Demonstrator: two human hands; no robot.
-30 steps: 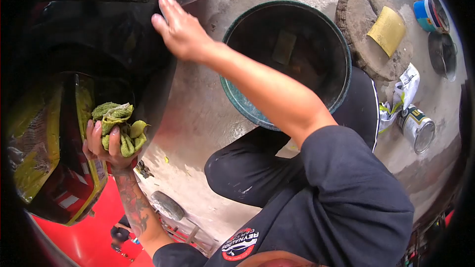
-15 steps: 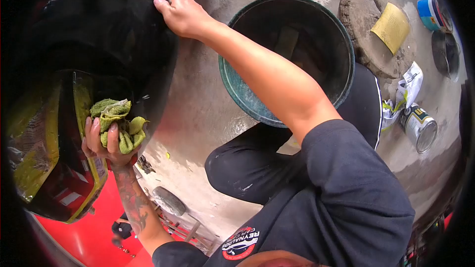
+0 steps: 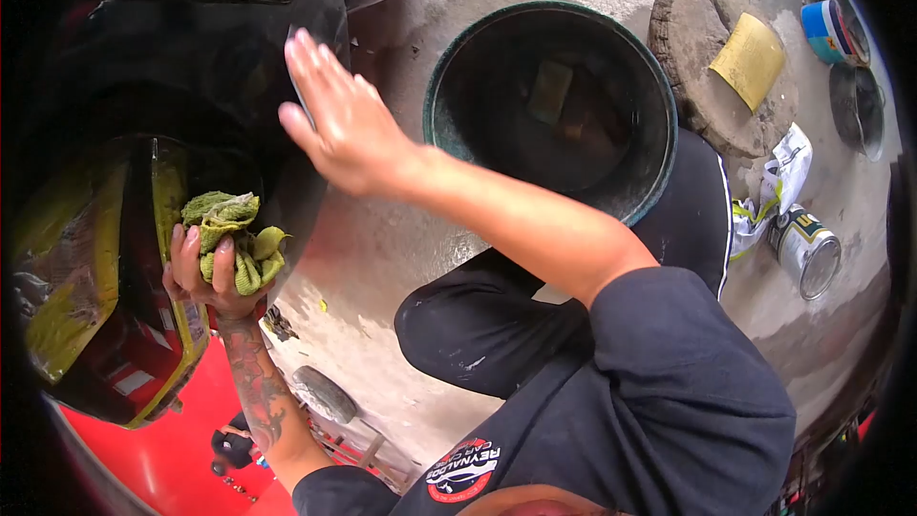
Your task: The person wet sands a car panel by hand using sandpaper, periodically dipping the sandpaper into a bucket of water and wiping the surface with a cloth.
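My left hand is closed around a crumpled green rag, pressing it against the edge of a yellow and red vehicle panel. My right hand is open with its fingers spread. It lies flat on, or just over, the edge of a glossy black panel; contact is hard to tell. My right arm reaches across in front of a dark green basin. The basin holds dark water with a small yellowish pad in it.
A round wooden block with a yellow sheet on it sits on the concrete floor beyond the basin. A tin can, a crumpled bag, a blue tub and a dark pan stand at the right.
My right hand has slid down from the top of the black panel toward me, its fingers spreading. My left hand and the rag have hardly moved.
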